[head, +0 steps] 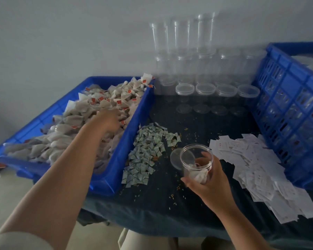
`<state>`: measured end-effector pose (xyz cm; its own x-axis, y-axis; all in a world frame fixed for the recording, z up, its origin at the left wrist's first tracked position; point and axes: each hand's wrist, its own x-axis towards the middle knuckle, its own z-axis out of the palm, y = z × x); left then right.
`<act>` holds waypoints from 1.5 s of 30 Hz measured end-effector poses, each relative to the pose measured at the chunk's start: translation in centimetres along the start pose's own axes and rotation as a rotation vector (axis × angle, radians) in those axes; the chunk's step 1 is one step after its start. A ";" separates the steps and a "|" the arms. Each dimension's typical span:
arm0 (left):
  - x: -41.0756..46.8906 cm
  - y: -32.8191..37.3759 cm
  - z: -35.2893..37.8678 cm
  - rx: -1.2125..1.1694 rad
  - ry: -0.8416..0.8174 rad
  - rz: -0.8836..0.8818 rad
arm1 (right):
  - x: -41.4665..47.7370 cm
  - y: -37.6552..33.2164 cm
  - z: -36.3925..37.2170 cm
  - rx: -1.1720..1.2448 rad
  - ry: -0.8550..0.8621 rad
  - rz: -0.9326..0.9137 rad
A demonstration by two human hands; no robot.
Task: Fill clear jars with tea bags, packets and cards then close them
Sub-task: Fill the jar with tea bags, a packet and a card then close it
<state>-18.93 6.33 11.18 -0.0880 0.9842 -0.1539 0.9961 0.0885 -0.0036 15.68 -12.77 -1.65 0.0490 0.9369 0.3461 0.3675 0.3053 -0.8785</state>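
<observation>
My right hand (209, 181) grips a clear jar (191, 156), tilted with its mouth toward me, above the dark table; a tea bag (200, 175) lies inside it. A clear lid (175, 157) rests on the table just behind the jar. My left hand (108, 120) reaches into the blue tray (134, 120) and lies on the heap of tea bags (76, 123) with red tags; whether it holds one is hidden. A pile of small green packets (146, 152) lies beside the tray. White cards (256, 168) are spread at the right.
Stacked clear jars (202, 56) and a row of lidded ones (226, 90) stand at the back by the wall. A blue slatted crate (287, 109) takes up the right side. Crumbs are scattered on the dark tablecloth (170, 204).
</observation>
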 end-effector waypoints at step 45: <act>-5.9 0.1 -2.6 -0.053 -0.543 0.030 | 0.0 -0.3 -0.1 0.048 0.025 0.044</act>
<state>-18.35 0.96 14.70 -0.0273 0.7666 -0.6415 0.9950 0.0825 0.0562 15.66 -12.84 -1.36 0.0878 0.9450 0.3149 0.3197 0.2727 -0.9074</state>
